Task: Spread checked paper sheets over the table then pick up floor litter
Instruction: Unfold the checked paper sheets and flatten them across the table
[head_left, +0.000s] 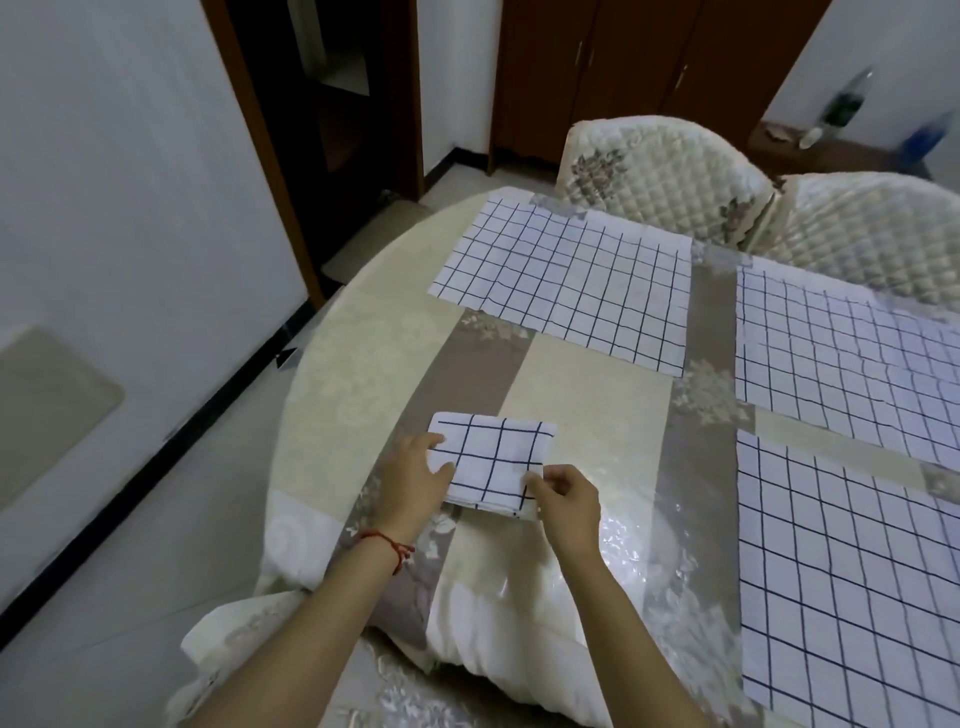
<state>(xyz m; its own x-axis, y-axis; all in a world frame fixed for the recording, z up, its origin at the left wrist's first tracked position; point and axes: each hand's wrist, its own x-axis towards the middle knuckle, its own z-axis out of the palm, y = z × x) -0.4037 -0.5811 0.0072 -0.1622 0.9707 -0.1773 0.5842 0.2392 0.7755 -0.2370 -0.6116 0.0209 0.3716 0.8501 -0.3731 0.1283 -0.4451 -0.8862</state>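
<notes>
Three checked sheets (566, 291) lie spread on the table (587, 405); a fourth, the folded sheet (493, 462), sits near its front edge. The left hand (415, 478) presses it with fairly straight fingers, and the right hand (566, 499) pinches its near corner. Unfolding looks next: peel that layer open.

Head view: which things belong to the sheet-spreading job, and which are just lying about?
Job: folded checked sheet, left hand resting on it, right hand pinching its corner; far spread sheet; right spread sheet; near spread sheet; table.
Lying about: left quilted chair; right quilted chair; bottles on the side shelf.
</notes>
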